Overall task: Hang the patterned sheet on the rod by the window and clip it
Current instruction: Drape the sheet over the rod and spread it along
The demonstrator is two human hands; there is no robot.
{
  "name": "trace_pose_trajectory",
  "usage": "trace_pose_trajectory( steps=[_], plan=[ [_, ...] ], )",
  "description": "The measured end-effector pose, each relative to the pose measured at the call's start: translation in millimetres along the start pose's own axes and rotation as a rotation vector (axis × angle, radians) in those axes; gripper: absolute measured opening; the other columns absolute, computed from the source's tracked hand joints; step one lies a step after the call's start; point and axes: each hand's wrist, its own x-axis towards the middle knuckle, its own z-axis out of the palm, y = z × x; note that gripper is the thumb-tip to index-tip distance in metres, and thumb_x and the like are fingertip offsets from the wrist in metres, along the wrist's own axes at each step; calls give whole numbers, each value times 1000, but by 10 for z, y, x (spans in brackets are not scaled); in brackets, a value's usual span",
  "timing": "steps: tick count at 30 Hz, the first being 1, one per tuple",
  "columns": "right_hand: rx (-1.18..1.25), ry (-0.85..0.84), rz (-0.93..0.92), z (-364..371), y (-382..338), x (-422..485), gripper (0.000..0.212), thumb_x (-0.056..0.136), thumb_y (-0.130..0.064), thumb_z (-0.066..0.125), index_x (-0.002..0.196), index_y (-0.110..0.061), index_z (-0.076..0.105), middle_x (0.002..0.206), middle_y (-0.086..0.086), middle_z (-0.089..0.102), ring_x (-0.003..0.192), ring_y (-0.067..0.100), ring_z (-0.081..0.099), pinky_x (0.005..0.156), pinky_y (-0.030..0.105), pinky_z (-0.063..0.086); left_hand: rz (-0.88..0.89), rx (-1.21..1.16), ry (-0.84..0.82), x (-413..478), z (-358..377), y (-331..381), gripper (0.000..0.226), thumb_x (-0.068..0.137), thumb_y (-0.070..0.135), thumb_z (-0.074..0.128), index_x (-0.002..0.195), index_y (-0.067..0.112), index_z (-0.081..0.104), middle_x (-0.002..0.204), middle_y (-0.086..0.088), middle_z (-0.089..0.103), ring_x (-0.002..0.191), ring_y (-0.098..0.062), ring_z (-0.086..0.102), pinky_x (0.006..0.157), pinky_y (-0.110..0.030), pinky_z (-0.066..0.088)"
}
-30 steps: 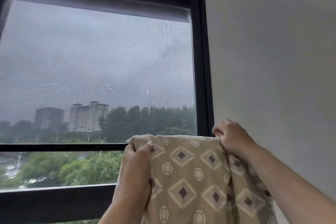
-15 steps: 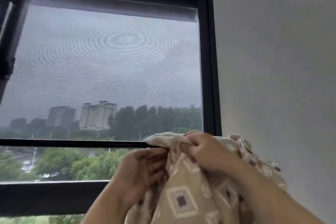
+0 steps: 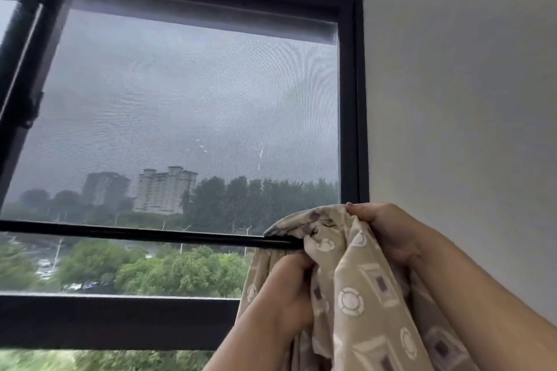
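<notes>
The patterned sheet (image 3: 358, 289), beige with diamonds and circles, hangs bunched over the right end of the black rod (image 3: 135, 232) that crosses the window. My right hand (image 3: 388, 232) grips the sheet's top fold at rod height, close to the wall. Below the rod, my left hand (image 3: 286, 289) clutches the gathered cloth. The rod's right end is hidden under the fabric. No clip is in view.
A black-framed window (image 3: 352, 99) with a mesh screen fills the left and middle; its lower sill bar (image 3: 114, 322) runs below the rod. A plain white wall (image 3: 467, 99) stands directly right of the hands. A rolled blind (image 3: 205, 18) sits at the window's top.
The sheet, spread flat a second ago, is now bunched toward the right end of the rod. My right hand moved to its top fold and my left hand dropped below the rod.
</notes>
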Motion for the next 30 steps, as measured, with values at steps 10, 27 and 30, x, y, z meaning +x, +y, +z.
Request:
trace_pose_trajectory(
  steps=[10, 27, 30],
  plan=[
    [-501, -12, -204, 149, -38, 109, 89, 60, -49, 77, 104, 22, 49, 92, 28, 61, 83, 31, 53, 77, 41, 40, -36, 55, 66, 55, -6, 455, 23, 92, 13, 52, 92, 0, 71, 90, -19, 71, 84, -30, 67, 88, -41, 51],
    [48, 207, -102, -292, 56, 242, 47, 25, -10, 51, 72, -9, 44, 69, 10, 43, 60, 25, 42, 60, 31, 39, 0, -340, 195, -52, -37, 410, 19, 82, 1, 44, 63, 1, 49, 44, -6, 46, 27, -14, 41, 29, -9, 26],
    [64, 205, -82, -313, 25, 248, 52, 29, -11, 52, 80, -5, 50, 74, 15, 46, 65, 30, 47, 66, 34, 45, -47, -268, 147, 35, -56, 252, 27, 86, 14, 45, 72, -2, 63, 58, -10, 59, 36, -23, 54, 33, -15, 41]
  ],
)
